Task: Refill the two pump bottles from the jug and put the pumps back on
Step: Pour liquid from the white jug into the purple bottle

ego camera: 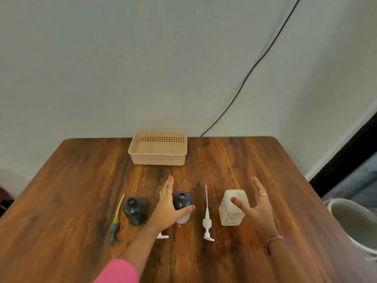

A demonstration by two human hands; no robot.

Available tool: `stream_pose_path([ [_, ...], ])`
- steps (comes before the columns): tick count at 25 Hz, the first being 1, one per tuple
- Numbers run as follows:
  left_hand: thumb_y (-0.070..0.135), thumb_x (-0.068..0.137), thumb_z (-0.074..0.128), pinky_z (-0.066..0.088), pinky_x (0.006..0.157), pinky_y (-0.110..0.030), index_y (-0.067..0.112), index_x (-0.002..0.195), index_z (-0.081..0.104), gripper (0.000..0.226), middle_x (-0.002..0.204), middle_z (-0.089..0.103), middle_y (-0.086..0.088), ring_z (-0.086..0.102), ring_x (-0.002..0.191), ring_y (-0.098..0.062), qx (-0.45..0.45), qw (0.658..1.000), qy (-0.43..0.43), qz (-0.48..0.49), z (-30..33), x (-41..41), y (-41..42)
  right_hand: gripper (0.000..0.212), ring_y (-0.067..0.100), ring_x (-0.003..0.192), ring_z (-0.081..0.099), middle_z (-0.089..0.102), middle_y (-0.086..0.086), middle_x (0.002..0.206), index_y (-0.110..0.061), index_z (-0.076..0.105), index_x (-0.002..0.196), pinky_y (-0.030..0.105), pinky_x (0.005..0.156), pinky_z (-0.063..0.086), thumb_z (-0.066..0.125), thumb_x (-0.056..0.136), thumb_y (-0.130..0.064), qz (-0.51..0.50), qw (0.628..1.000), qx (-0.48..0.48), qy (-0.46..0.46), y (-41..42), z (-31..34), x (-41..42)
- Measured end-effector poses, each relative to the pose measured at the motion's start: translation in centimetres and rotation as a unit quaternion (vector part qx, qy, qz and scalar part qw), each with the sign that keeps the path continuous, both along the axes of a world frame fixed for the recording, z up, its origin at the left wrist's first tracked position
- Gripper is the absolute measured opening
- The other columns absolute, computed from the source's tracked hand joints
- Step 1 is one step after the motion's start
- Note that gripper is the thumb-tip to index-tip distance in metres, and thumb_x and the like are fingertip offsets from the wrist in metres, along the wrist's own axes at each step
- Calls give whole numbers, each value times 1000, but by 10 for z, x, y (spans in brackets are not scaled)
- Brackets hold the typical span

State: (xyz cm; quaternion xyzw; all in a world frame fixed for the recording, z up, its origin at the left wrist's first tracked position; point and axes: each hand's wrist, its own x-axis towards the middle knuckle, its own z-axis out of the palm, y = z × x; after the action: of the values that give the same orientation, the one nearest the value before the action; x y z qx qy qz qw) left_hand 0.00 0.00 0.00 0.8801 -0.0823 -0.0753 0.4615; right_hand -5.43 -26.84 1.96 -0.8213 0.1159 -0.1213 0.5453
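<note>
The person's left hand [168, 209] is spread around the dark purple round plastic bottle [182, 203], thumb on its near side, fingers at its nine o'clock side. The right hand [258, 205] is also spread, the thumb touching the translucent white square jug [232, 209], not yet closed on it. The dark green bottle [135, 210] stands open at the purple bottle's nine o'clock; the white pump [207, 219] lies between bottle and jug. Probably the pouring step begins; next, the jug needs a firm grasp and lifting.

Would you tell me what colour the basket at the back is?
Beige basket, clearest in the head view.
</note>
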Motion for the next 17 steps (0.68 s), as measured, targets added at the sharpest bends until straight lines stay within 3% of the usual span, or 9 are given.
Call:
stream_pose_path([
  [3,39,67,83,23,114,-33,27,149,-5,121,160,3,5,16,146,-20,6,997,73,17,-8,-5,-7,113,11,130,36,30,-6,150,-27,21,146,31,104,37,84,56,-52,-2,998,45,38,-2,-21,-5],
  [6,28,67,85,25,113,-32,21,150,-2,121,160,8,2,18,145,-21,14,996,89,29,-17,-6,-14,109,10,113,51,41,-3,138,-26,19,145,18,83,51,87,60,-23,18,995,66,66,0,-40,-5],
  [12,14,68,84,38,102,-25,16,149,15,106,148,36,-1,38,136,-22,-71,987,116,85,-24,-3,-18,106,13,114,49,46,-6,127,-24,24,142,14,77,49,89,59,-23,13,996,57,69,6,-56,7],
  [17,12,66,85,40,86,-15,14,139,34,89,137,49,-4,49,125,-21,-65,988,91,111,-25,-4,-19,89,14,114,52,53,-6,123,-27,36,134,15,74,52,88,62,-22,-2,997,66,51,6,-65,8],
])
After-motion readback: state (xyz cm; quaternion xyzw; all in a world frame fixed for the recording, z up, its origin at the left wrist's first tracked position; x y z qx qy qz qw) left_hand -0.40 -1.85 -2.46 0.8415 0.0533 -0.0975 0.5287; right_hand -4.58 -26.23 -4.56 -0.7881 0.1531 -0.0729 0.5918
